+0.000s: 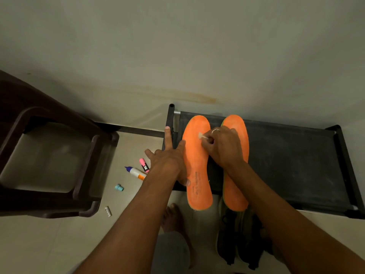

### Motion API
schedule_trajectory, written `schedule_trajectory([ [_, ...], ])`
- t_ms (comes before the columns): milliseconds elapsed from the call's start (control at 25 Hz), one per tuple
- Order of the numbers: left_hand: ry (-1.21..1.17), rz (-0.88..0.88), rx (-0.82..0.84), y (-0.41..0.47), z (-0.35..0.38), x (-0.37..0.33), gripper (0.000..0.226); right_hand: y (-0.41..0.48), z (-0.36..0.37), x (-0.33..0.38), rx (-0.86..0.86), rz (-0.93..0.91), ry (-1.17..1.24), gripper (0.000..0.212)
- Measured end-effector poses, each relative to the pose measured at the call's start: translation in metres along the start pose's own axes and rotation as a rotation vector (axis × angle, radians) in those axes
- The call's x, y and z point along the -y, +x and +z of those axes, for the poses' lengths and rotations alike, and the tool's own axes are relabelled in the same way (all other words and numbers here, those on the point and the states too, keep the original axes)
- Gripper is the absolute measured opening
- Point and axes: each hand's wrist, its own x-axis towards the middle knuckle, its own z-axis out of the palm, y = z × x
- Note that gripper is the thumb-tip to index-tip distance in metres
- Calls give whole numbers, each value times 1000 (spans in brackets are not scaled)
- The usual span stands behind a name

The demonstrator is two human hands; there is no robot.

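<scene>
Two orange shoe insoles lie side by side on a low black fabric rack [292, 155], the left insole [197, 155] and the right insole [237, 190]. My left hand [167, 159] lies flat with straight, spread fingers, pressing on the left edge of the left insole. My right hand [221, 145] is curled and pinches a small pale scrap or tool [201, 135] whose tip touches the upper part of the left insole. I cannot tell what the pale item is. My right hand covers the middle of the right insole.
A dark brown plastic chair [49, 155] stands at left. On the tiled floor lie a pink highlighter [143, 164], a glue bottle [135, 172], a teal cap [119, 187] and a small white piece [108, 211]. Dark shoes [241, 238] sit below the rack beside my bare foot [173, 218].
</scene>
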Motion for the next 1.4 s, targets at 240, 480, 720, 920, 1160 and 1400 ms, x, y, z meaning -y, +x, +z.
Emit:
schedule_trajectory([
  [240, 7, -3, 3, 1, -1, -1, 138, -9, -1, 0, 29, -43, 2, 27],
  [480, 1, 2, 3, 2, 0, -1, 138, -7, -2, 4, 6, 6, -13, 32],
  [720, -9, -10, 7, 4, 0, 0, 139, -2, 1, 8, 29, -22, -54, 35],
  [920, -1, -10, -2, 5, -1, 0, 138, 2, 3, 15, 47, -142, -122, 30],
  [1160, 4, -11, -3, 5, 0, 0, 138, 12, 5, 17, 38, -138, -141, 28],
  [1400, -2, -14, -4, 3, -1, -1, 138, 18, 3, 19, 27, -180, -140, 29],
])
